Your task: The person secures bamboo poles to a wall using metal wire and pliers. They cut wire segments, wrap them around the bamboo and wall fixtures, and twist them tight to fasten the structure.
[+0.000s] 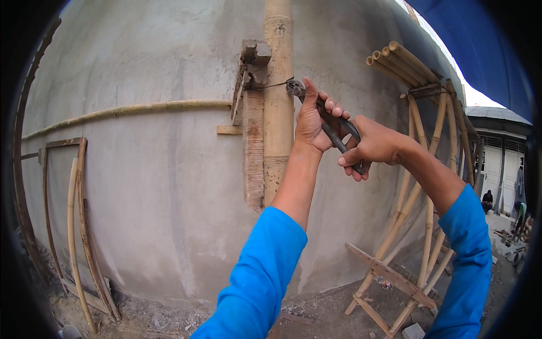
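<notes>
A: Item one, the tool?

B: One pair of dark metal pincers, slanting from the head at 10 o'clock down to the handle ends at 4 o'clock. The head sits against the right side of the upright bamboo pole, where a thin wire wraps round it.

A: Hands on it?

B: Two. The left hand lies just below the head, thumb raised along the pole side, fingers curled over the upper handles. The right hand is closed tight round the lower handles, fingers folded under. Both are clamped on the pincers; the handle ends show just past the right fist at 5 o'clock.

A: Whether the pincer head is biting the wire?

B: Cannot tell; it is too small.

A: Surroundings?

B: One grey plastered wall behind everything. One rough timber plank fixed just left of the pole, with a broken block at its top, at 9 o'clock from the pincers. One horizontal bamboo rail running off left. At 3 o'clock, one bamboo trestle carrying four bamboo poles on top. At 8 o'clock, low on the wall, bent bamboo strips leaning.

A: Anything between hands and pole?

B: Nothing; both sleeves are blue, well below.
</notes>
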Demonstrator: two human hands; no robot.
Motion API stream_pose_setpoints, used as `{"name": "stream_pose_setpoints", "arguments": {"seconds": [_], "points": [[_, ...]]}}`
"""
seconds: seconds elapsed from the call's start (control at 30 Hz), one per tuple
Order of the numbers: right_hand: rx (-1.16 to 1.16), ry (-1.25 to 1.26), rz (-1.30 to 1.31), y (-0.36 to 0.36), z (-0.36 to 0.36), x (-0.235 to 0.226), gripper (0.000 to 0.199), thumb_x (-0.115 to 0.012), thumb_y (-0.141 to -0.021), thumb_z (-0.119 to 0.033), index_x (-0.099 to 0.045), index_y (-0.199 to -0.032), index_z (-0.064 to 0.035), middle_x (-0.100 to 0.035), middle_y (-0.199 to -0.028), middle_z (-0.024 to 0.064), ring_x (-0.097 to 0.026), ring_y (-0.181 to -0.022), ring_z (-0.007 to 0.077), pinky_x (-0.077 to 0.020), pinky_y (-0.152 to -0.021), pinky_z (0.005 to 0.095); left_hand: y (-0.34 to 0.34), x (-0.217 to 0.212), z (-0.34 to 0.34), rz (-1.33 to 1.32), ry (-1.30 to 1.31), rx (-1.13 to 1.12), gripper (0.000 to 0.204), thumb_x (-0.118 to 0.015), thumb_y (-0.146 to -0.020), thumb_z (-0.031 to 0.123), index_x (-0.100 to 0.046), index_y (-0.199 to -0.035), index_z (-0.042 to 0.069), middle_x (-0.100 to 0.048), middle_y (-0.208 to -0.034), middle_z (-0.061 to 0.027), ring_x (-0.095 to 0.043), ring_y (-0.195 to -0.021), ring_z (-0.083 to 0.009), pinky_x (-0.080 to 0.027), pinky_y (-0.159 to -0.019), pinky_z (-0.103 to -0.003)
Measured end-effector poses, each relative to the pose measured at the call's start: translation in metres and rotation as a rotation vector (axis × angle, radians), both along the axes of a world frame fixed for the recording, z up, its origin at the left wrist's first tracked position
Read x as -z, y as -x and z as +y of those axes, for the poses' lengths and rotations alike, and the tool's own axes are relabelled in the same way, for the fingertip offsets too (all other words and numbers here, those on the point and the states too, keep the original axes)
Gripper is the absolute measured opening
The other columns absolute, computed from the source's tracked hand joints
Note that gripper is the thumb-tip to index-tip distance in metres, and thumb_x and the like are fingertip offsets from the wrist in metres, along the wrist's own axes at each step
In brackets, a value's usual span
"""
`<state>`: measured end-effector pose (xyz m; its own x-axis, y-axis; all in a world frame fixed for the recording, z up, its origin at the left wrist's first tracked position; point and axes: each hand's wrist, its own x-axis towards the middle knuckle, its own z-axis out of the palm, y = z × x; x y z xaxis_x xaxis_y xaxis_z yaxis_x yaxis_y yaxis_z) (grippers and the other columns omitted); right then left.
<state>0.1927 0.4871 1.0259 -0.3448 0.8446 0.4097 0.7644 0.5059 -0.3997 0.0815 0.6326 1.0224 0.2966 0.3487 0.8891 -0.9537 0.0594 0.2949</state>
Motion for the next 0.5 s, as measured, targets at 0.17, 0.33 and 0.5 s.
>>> {"name": "stream_pose_setpoints", "arguments": {"seconds": [0.17, 0.33, 0.5], "points": [[0.387, -0.373, -0.241, 0.021, -0.012, -0.003, 0.016, -0.06, -0.074, 0.003, -0.06, -0.09, 0.0067, -0.068, -0.074, 0.0185, -0.07, -0.066, 0.0274, -0.0551, -0.06, 0.0401, 0.008, -0.01, -0.045, 0.01, 0.403, -0.227, 0.056, -0.079, -0.087, 0.048, -0.051, -0.098, 0.0, -0.055, -0.088, -0.013, -0.058, -0.078, -0.0274, -0.054, -0.067, -0.04], [0.343, -0.643, -0.337, 0.01, 0.039, 0.031, 0.022, -0.058, -0.076, -0.002, -0.063, -0.096, 0.0044, -0.069, -0.084, 0.0253, -0.065, -0.084, 0.0458, -0.0499, -0.074, 0.0537, -0.015, -0.002, -0.049, -0.015, 0.584, -0.844, 0.04, -0.07, -0.097, 0.034, -0.053, -0.087, -0.001, -0.06, -0.081, -0.0145, -0.06, -0.072, -0.0266, -0.049, -0.067, -0.041], [0.222, -0.675, -0.036, 0.02, 0.11, 0.078, 0.026, -0.07, -0.079, -0.019, -0.067, -0.1, -0.0024, -0.071, -0.083, 0.0204, -0.067, -0.082, 0.0426, -0.0499, -0.07, 0.0513, -0.012, 0.024, -0.007, 0.02, 0.46, -1.232, 0.036, -0.068, -0.098, 0.026, -0.055, -0.099, -0.007, -0.057, -0.087, -0.0095, -0.054, -0.075, -0.0161, -0.045, -0.069, -0.035]]}}
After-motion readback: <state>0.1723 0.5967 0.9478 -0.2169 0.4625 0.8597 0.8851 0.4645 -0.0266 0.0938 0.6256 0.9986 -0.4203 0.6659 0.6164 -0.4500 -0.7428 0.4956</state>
